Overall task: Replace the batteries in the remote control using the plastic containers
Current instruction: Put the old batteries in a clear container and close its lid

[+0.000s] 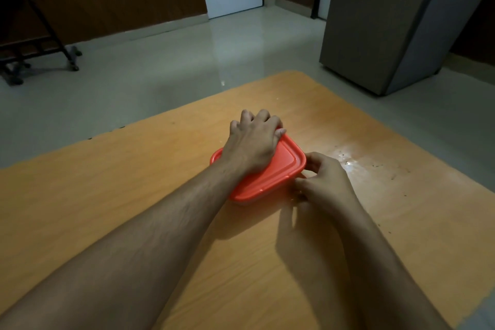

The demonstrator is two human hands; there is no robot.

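Hands [251, 142] grip container [281, 169], long axis running diagonally near-left to far-right.

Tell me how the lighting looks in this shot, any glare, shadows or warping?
Head view: dim overall; bright glare on the table just right of the right hand; soft arm shadows fall near the red-lidded container under the left hand; wide-angle warping tilts the grey cabinet.
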